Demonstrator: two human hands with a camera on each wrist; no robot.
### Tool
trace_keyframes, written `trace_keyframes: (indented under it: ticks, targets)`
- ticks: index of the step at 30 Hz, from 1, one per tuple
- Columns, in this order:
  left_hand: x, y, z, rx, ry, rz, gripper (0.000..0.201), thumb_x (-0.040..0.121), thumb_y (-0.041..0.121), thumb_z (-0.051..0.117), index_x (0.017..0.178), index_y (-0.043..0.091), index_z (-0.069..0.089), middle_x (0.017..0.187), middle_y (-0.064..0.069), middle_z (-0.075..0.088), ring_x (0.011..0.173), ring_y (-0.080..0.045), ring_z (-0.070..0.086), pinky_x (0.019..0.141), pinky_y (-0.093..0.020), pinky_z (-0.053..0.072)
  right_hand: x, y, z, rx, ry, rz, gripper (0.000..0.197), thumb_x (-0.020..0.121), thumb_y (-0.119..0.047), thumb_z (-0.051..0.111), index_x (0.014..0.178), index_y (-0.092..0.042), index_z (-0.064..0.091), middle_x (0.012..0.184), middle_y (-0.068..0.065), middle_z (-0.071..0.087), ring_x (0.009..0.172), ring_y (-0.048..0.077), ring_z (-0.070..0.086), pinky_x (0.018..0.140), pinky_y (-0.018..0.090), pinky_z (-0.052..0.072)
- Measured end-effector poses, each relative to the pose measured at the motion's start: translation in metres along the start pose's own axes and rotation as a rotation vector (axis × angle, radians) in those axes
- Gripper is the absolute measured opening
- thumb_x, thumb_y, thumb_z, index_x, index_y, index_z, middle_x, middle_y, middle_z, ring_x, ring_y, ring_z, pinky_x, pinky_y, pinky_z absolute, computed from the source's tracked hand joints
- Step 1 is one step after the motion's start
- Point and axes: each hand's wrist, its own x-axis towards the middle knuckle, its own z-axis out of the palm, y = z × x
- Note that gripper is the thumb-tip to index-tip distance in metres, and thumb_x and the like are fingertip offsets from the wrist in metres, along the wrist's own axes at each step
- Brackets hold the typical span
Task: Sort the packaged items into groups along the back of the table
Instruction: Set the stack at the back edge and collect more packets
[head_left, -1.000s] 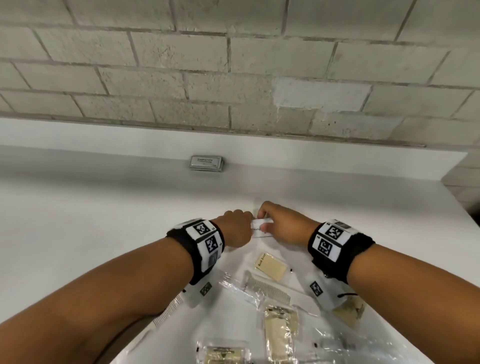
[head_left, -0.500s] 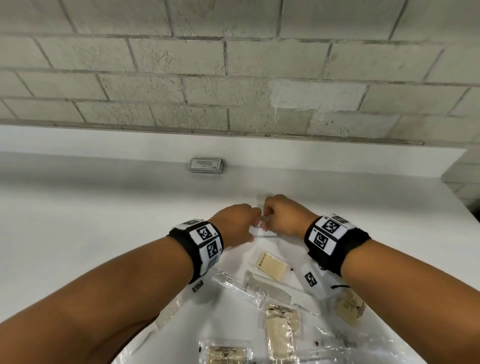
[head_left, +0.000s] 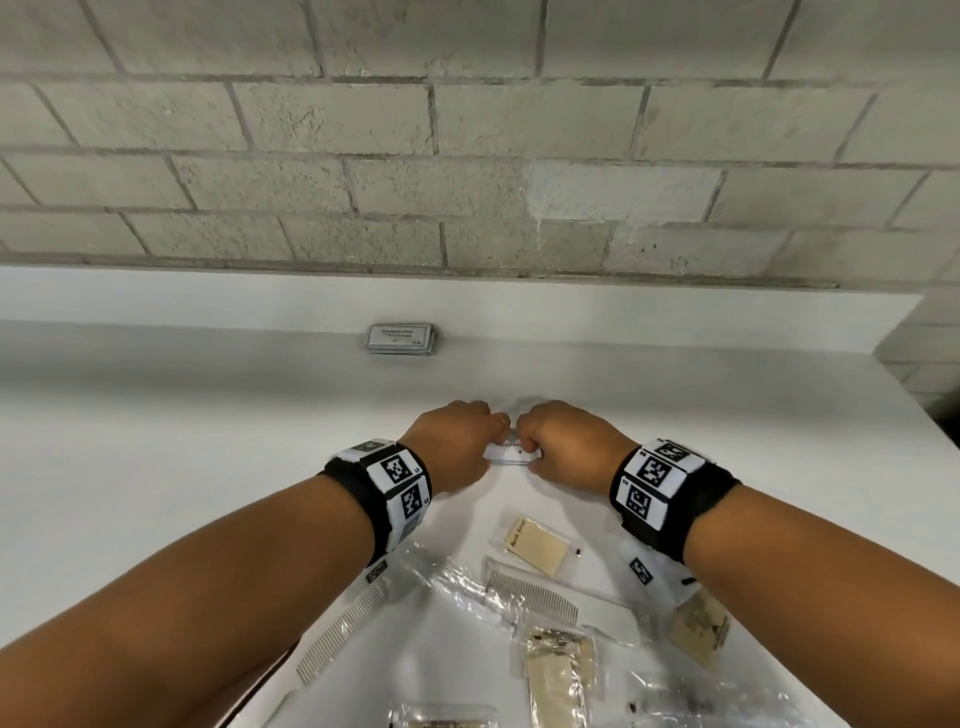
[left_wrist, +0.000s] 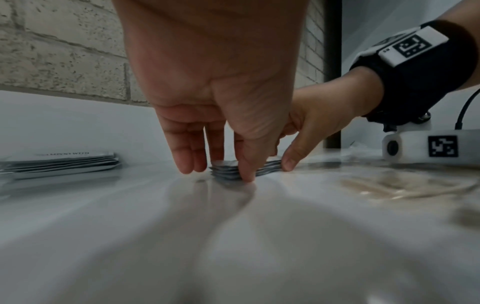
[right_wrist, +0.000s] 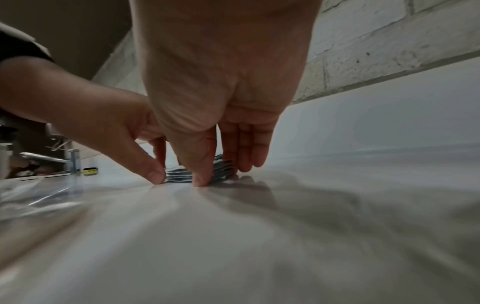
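Observation:
A small stack of white toothpaste sachets (head_left: 511, 453) lies on the white table (head_left: 208, 441), in front and to the right of a stack of shampoo sachets (head_left: 400, 339) at the back ledge. My left hand (head_left: 460, 441) and right hand (head_left: 563, 447) bracket the toothpaste stack from either side. In the left wrist view the left thumb and fingers (left_wrist: 187, 164) pinch the toothpaste stack (left_wrist: 224, 170) front and back. In the right wrist view the right thumb and fingers (right_wrist: 246, 162) do the same on the stack's (right_wrist: 179, 176) other end. Most of the stack is hidden under the hands.
Loose packets lie nearer me: a bath soap packet (head_left: 535, 545), a wrapped comb (head_left: 530, 597), another comb (head_left: 343, 629), tan sachets (head_left: 556, 675). A brick wall (head_left: 467, 182) and a white ledge close off the back. The table's right edge (head_left: 930, 410) falls away.
Both hands have drawn closer together around the toothpaste stack and shifted it slightly toward the wall. Their fingers now stand upright at its ends.

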Motion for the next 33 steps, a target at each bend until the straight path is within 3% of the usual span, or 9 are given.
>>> trace_keyframes:
  ticks: [5,11,15,19,26,33]
  targets:
    - [0.028,-0.017,-0.007,-0.001,0.023,-0.072,0.034,0.090,0.023,0.057,0.123,0.022,0.054,0.117,-0.007,0.048,0.096,-0.030,0.058,0.076,-0.035,0.049,0.039,0.018,-0.010,0.052,0.019,0.055,0.013,0.079,-0.017,0.067,0.091,-0.014,0.063,0.108,0.005,0.051,0.093,0.025,0.054,0.080,0.035,0.048]
    - [0.072,-0.041,-0.017,0.007,0.034,-0.169,0.028,0.093,0.020,0.054,0.120,0.019,0.057,0.119,-0.009,0.045,0.094,-0.032,0.061,0.080,-0.043,0.052,0.088,0.039,-0.015,0.008,0.048,0.132,0.005,0.083,-0.021,0.063,0.087,-0.019,0.062,0.096,-0.002,0.040,0.082,0.026,0.056,0.067,0.032,0.043]
    - [0.100,-0.055,-0.024,0.015,0.066,-0.188,0.027,0.095,0.018,0.049,0.121,0.014,0.057,0.120,-0.012,0.046,0.099,-0.035,0.061,0.083,-0.043,0.052,0.115,0.048,-0.021,0.013,0.095,0.147,0.003,0.085,-0.019,0.060,0.088,-0.017,0.060,0.105,0.006,0.045,0.085,0.030,0.057,0.073,0.038,0.051]
    - [0.119,-0.069,-0.023,-0.006,0.089,-0.208,0.036,0.095,0.019,0.049,0.130,0.019,0.052,0.123,-0.011,0.046,0.099,-0.036,0.061,0.086,-0.046,0.052,0.135,0.054,-0.024,0.033,0.117,0.158,0.007,0.086,-0.019,0.057,0.091,-0.016,0.061,0.109,0.011,0.048,0.089,0.033,0.058,0.078,0.041,0.052]
    - [0.130,-0.074,-0.021,-0.028,0.115,-0.239,0.041,0.098,0.024,0.042,0.138,0.018,0.045,0.133,-0.009,0.050,0.111,-0.036,0.059,0.092,-0.040,0.049,0.146,0.051,-0.029,-0.086,0.126,0.118,0.016,0.090,-0.013,0.050,0.103,-0.008,0.058,0.106,0.014,0.064,0.097,0.034,0.061,0.078,0.037,0.048]
    - [0.131,-0.077,-0.020,-0.053,0.140,-0.206,0.042,0.093,0.017,0.053,0.135,0.021,0.049,0.135,-0.009,0.047,0.111,-0.038,0.059,0.092,-0.046,0.051,0.145,0.051,-0.031,-0.066,0.114,0.144,0.015,0.089,-0.013,0.054,0.102,-0.007,0.058,0.106,0.014,0.064,0.098,0.034,0.061,0.077,0.034,0.046]
